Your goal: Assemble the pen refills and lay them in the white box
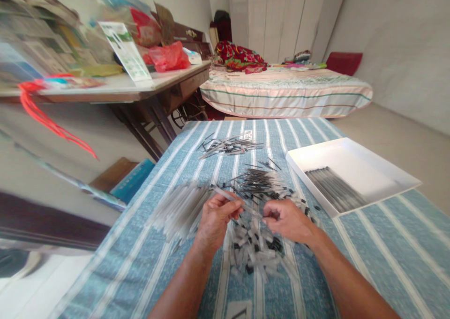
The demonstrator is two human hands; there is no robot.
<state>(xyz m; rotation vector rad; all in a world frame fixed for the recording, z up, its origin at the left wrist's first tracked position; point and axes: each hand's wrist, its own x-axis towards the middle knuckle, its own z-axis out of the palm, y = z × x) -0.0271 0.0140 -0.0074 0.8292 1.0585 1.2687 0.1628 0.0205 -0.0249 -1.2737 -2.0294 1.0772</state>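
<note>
Bare forearms (183, 281) reach in over the table (140, 244), spread with blue, white-striped cloth. Over on its right sits an open white cardboard box (381, 181), slim dark sticks (333, 188) lined up inside. On the left, long frosted tubes (181, 206) fan out; nearer the middle, short translucent caps (258, 251) heap up among black bits; beyond, thin dark rods (258, 181) bunch together. Now the left hand (214, 216): fingers pinching a slender translucent tube (222, 192) above the piles, its long axis slanting from far left to near right. Right hand (288, 218) comes in at the near-right end, fingers curled; whether they grip it, I can't tell.
</note>
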